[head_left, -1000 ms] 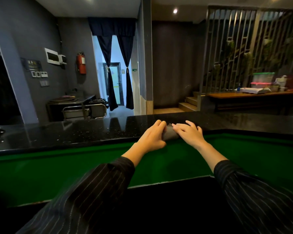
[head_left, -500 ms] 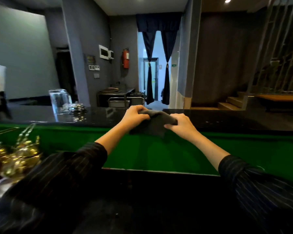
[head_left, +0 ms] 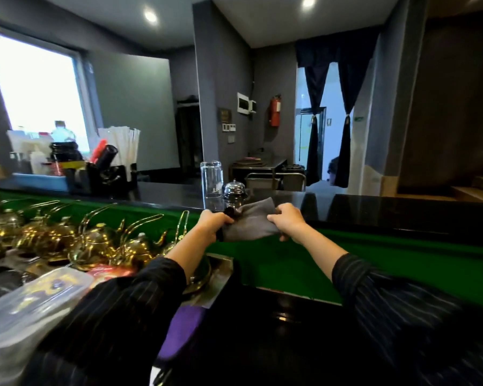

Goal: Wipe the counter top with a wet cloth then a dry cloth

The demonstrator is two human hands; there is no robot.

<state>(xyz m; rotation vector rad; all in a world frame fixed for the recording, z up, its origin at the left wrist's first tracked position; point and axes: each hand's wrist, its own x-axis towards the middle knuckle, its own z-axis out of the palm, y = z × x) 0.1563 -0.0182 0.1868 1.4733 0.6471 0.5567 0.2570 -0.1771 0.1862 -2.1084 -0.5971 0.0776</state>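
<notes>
A grey cloth (head_left: 251, 222) hangs stretched between my two hands, lifted a little above the black counter top (head_left: 388, 208). My left hand (head_left: 214, 222) grips its left end in a closed fist. My right hand (head_left: 287, 220) pinches its right edge. The cloth's lower part droops in front of the green panel (head_left: 374, 257) below the raised counter. Both sleeves are dark with thin stripes.
An upturned clear glass (head_left: 211, 179) and a chrome bell (head_left: 234, 188) stand on the counter just beyond the cloth. Several gold teapots (head_left: 95, 240) line the lower shelf at left. A straw and utensil caddy (head_left: 106, 168) sits far left. A plastic tub (head_left: 31, 310) lies near my left elbow.
The cloth has come up off the counter edge and now hangs spread between both hands. My view has swung left, bringing the glass, bell and teapots into sight.
</notes>
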